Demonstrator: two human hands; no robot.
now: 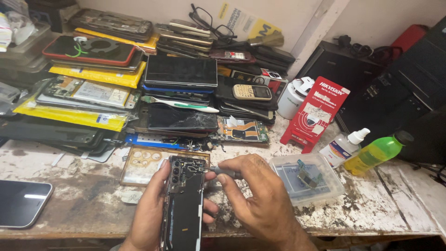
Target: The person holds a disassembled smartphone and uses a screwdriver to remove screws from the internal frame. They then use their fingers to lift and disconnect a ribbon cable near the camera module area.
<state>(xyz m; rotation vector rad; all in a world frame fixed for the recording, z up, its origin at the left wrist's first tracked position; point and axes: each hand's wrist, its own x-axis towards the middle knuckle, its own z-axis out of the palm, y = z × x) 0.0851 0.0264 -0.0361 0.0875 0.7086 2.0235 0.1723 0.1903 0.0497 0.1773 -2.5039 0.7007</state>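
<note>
My left hand point(147, 214) grips an opened black phone point(183, 204) by its left edge, back cover off, with the camera module and circuit board showing at the top. My right hand point(260, 200) holds a small grey-handled screwdriver point(222, 171), its tip at the upper right corner of the phone. Both hands are at the front edge of a worn white workbench point(83, 195).
Stacks of phones, screens and yellow packets point(111, 74) fill the back. A clear plastic box of small parts point(306, 179) sits right of my hands, then a white-capped bottle point(344, 145) and green bottle point(377, 151). A phone point(21, 203) lies far left. A red card point(316, 114) stands upright.
</note>
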